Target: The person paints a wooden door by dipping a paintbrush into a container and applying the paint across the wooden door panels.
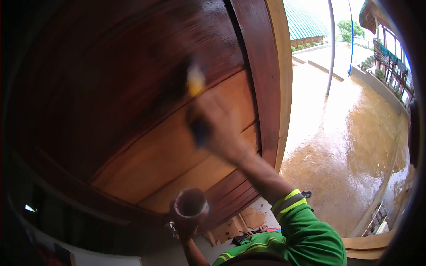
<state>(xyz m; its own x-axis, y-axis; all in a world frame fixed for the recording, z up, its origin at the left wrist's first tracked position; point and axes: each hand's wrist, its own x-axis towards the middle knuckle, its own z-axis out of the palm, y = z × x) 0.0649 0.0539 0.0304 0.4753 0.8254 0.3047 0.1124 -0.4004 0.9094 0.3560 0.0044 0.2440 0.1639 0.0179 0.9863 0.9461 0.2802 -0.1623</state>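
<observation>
My right hand [219,126], blurred by motion, is closed around a paintbrush [195,84] with a yellow band and a dark blue handle end. Its bristles are smeared against the dark, glossy upper part of a wooden door [173,150]. Below the brush the door's panels are paler, bare-looking orange-brown wood. Lower down, my left hand [188,228] grips a round, stained cup [191,203] with its mouth facing up. What lies inside the cup is too dim to make out. Close beside that hand is a metal door handle [172,229].
A wooden frame [282,80] edges the door on the right. Beyond it lies wet, shiny ground [328,177] with a grey pole [331,48]. Stained cardboard [253,218] lies on the floor below. A green-roofed building [306,22] stands in the distance.
</observation>
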